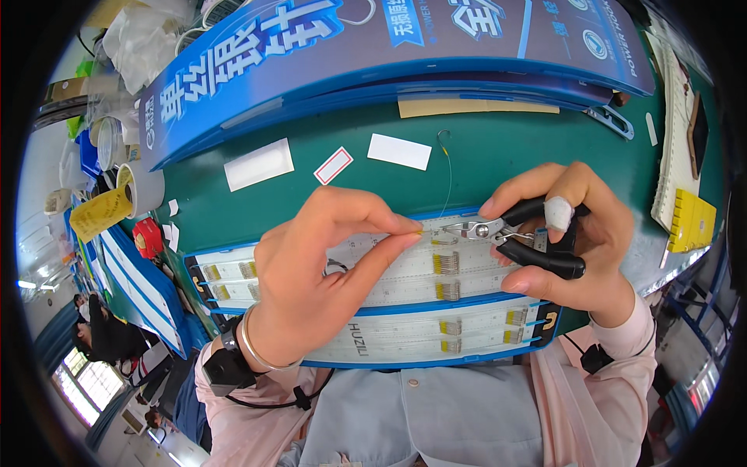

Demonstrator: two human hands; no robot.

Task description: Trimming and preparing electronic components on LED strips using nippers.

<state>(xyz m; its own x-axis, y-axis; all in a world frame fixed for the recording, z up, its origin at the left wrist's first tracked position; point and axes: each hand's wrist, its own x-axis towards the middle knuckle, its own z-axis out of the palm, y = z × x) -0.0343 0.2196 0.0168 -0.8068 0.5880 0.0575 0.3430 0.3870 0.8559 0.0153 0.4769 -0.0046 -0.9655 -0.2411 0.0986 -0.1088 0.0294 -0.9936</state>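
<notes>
My left hand (327, 265) pinches thumb against forefinger on a fishing line (450, 183), with a tiny yellow bit showing at the fingertips. From there the thin line runs away to a fishing hook (444, 142) with a yellow binding, lying on the green table. My right hand (591, 241) is wrapped round small black-handled nippers (486, 230), their pointed jaws close to the left fingertips. White tape covers one right finger. Beneath both hands lies an open blue-edged hook box (397, 289) with white ruled strips, holding rows of yellow-bound hooks (447, 265).
Large blue printed boxes (389, 54) stand along the far side. White paper labels (399, 152) and a red-bordered label (333, 166) lie on the green table (311, 128). Tape rolls (144, 189) sit at the left, a yellow pad (692, 222) at the right.
</notes>
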